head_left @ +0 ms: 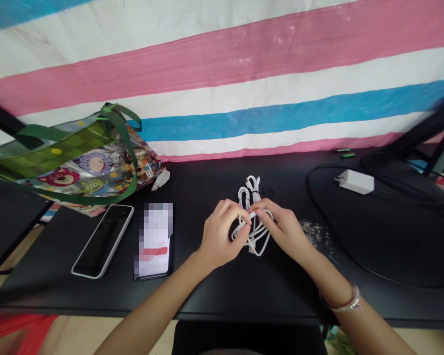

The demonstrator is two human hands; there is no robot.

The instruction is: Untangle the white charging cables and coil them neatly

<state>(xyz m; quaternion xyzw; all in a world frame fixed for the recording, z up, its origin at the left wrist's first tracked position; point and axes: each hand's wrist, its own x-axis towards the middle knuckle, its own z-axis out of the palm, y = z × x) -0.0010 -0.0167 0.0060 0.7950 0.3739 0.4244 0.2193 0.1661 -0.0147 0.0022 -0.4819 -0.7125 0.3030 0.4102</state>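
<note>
Between my two hands is a loosely coiled white cable, held just above the black table. My left hand pinches it from the left with thumb and forefinger. From the right, my right hand closes thumb and fingers on the same cable, close to the left fingertips. Just beyond my fingers lies another white cable, folded into a bundle with a dark tie round it. Part of this bundle is hidden behind my hands, so I cannot tell whether the two cables touch.
Left of my hands lie a lit phone and a white-edged device with a dark screen. A cartoon-printed bag with green handles stands behind them. A white charger, a looping black cable and small pale crumbs are at right.
</note>
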